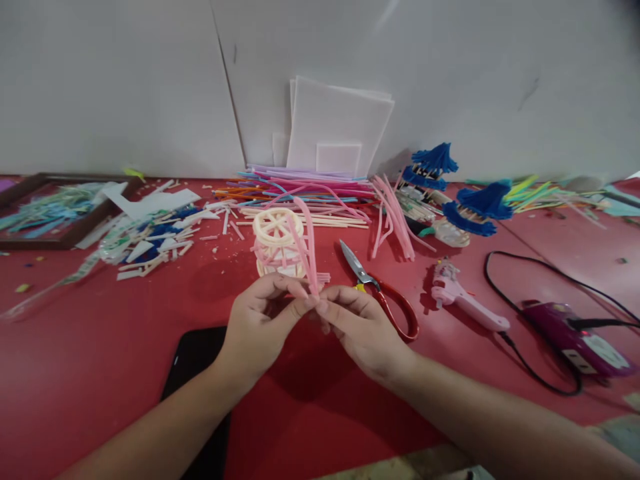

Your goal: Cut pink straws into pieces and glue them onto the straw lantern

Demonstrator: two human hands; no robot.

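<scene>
My left hand and my right hand meet over the red table, both pinching the lower end of a bent pink straw that rises between the fingertips. Right behind the straw stands a small cream wheel-shaped straw model with pink bands around it. Red-handled scissors lie just beyond my right hand, blades pointing away from me.
A pink glue gun lies to the right, its black cord leading to a purple socket block. Loose coloured straws, cut scraps, blue-topped straw models, white sheets, a wooden frame and a black phone surround them.
</scene>
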